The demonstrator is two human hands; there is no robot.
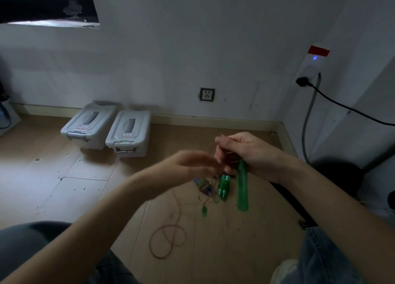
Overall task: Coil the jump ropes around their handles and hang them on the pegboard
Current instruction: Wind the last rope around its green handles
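The right hand (249, 153) is curled around the upper end of a green handle (243, 189), which hangs down from the fist and slightly tilted, its lower end free in the air above the floor. A thin reddish rope (168, 239) shows at the fist, between the fingers, and the same kind of rope lies in loose loops on the wooden floor (64, 177) at about 7 o'clock from the hands. The left hand (192, 165) is at 9 o'clock of the right one, close beside it, fingers reaching toward the fist; it is blurred, so whether it pinches the rope cannot be told. Just below the two hands, at 6 o'clock, a second green handle (223, 186) appears, shorter in view, and whether it hangs or lies on the floor is not clear. A small green piece (204, 211) is lower still, at 7 o'clock of that handle. Beside the second handle, at 9 o'clock, lies a wound bundle with blue parts (204, 186), too blurred to name further. Against the wall at 10 o'clock from the hands stand two grey lidded boxes (106, 130) side by side, nearly touching. A wall socket (207, 94) sits at 12 o'clock above the hands, and a black cable (352, 110) runs from a plug at 2 o'clock. The person's knees in dark and blue fabric frame the lower corners.
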